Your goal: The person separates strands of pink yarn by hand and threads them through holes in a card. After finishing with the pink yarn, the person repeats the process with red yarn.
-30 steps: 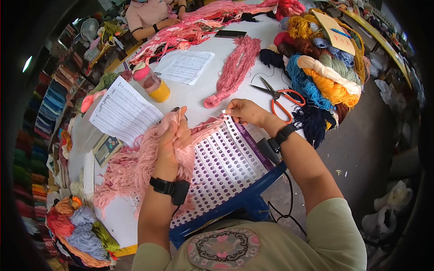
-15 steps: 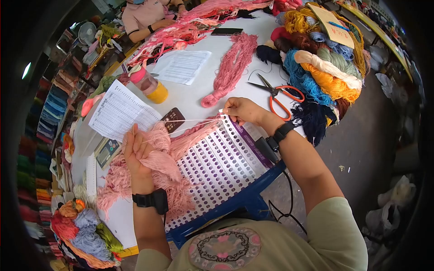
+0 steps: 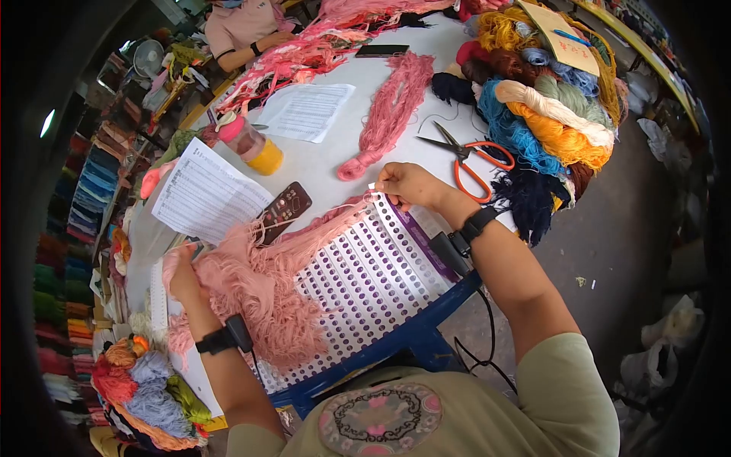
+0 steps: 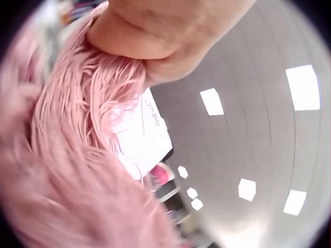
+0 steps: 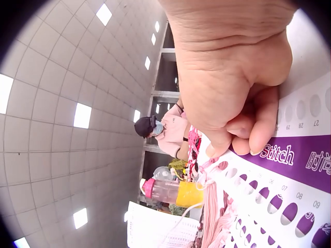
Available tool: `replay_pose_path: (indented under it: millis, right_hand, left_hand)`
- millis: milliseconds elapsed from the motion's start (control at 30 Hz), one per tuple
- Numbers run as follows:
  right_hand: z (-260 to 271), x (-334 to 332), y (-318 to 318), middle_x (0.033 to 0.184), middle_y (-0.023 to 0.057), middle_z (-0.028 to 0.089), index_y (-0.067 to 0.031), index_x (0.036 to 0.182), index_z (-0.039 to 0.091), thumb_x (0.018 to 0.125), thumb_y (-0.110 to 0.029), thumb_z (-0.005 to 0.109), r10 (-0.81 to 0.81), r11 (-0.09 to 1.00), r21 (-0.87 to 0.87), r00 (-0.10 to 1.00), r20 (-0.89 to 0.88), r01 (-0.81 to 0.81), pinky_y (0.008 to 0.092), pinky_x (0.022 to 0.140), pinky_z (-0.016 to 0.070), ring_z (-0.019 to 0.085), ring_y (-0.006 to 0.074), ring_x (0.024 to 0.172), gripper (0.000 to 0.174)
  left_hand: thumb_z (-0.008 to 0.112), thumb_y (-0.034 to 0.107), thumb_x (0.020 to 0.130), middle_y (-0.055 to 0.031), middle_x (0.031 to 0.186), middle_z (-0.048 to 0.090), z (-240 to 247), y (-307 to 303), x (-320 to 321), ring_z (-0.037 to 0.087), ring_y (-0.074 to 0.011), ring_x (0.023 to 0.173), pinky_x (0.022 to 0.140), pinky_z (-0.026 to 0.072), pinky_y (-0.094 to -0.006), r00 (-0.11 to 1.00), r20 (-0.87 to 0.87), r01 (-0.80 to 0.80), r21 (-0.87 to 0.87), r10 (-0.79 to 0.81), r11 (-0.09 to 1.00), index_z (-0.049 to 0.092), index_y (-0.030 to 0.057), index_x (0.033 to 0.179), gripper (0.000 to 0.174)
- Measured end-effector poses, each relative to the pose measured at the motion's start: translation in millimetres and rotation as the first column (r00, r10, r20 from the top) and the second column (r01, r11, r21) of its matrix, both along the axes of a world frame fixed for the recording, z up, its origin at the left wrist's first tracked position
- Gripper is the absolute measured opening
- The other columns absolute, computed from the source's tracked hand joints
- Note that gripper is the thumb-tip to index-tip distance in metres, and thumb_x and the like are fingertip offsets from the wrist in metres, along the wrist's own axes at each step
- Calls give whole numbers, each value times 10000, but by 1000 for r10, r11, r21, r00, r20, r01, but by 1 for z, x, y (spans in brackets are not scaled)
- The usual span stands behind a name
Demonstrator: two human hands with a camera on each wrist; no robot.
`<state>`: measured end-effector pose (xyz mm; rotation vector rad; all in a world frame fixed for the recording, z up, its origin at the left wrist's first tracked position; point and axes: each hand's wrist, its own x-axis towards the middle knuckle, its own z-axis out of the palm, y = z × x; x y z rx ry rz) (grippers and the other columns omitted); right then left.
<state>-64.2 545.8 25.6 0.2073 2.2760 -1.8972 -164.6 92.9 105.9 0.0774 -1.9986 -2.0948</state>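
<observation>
My left hand is at the left of the table, gripping part of a light pink skein of thread. In the left wrist view its fingers curl round the strands, which hang down in a thick bundle. My right hand pinches the far corner of a white punched card with rows of holes and a purple band reading "Stitch". Pink strands pass through the end hole beside the right fingertips and trail left over the card to the skein.
Orange-handled scissors lie beyond the right hand, beside a colourful thread heap. A darker pink skein, printed sheets, a pink-lidded bottle and a dark brown flat object lie ahead. Another person sits across the table.
My left hand has moved left and down, away from the right hand, drawing pink thread with it. Strands that stretched between the hands now lie slack. The dark brown object is uncovered. The right hand stays put.
</observation>
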Motion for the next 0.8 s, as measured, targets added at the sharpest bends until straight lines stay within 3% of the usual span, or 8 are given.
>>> replay_pose_path:
  millis: [33,200,333,433,500,667,733,800]
  right_hand:
    - [-1,-1,0,644,29,558,-27,926,575,918,-265,602,-2,1000,-5,1000,-4,2,248,470,485,537,110,531,240]
    - [-1,3,-1,645,26,558,-31,917,576,896,-261,643,-38,995,-89,999,-30,36,239,459,484,531,103,519,240]
    - [3,4,-4,648,21,558,-34,910,576,888,-262,656,-38,995,-99,999,-29,35,237,453,482,528,97,520,243]
    - [2,5,-3,641,-10,544,-50,921,583,908,-221,628,-49,993,-105,999,-21,47,209,468,440,497,61,537,177]
    - [4,5,-4,645,-7,545,-47,916,584,906,-215,628,-69,996,-57,997,-25,68,211,470,443,502,63,544,174]
    - [13,2,-11,663,7,556,-31,902,592,903,-197,621,-98,992,85,992,75,91,229,486,472,530,81,579,168]
    - [13,0,-10,663,11,558,-28,902,591,902,-200,622,-96,992,91,992,77,89,232,489,478,532,82,578,175]
    - [13,1,-11,663,14,559,-25,902,589,902,-203,622,-93,992,97,993,72,86,235,492,483,534,84,578,181]
  left_hand:
    - [655,156,854,-7,723,611,3,-2,0,441,-77,525,503,413,-218,987,43,-96,-613,155,784,606,47,862,120]
    - [667,106,824,-28,716,597,46,124,84,465,-67,542,482,386,-204,908,233,392,-174,-349,904,668,34,899,104]
    - [614,146,884,-13,751,608,-14,201,57,485,-65,563,516,394,-195,644,192,754,-324,-740,572,670,23,891,135]
    - [600,178,906,-22,820,623,-53,237,45,519,-65,603,561,427,-221,578,354,815,-214,-735,538,676,28,958,176]
    - [610,181,905,-46,849,646,-52,247,46,548,-69,628,609,451,-252,617,590,782,-532,-521,323,686,38,985,180]
    - [629,261,891,-57,788,648,-33,218,51,586,-95,676,657,461,-257,821,410,542,-779,-396,316,698,55,949,225]
    - [634,239,881,-67,856,668,-11,195,41,598,-109,719,632,467,-251,721,450,692,-422,-527,586,663,74,1085,264]
    - [613,215,889,-86,892,680,-8,169,25,578,-102,673,568,439,-226,713,400,693,-272,-576,668,648,46,1094,268]
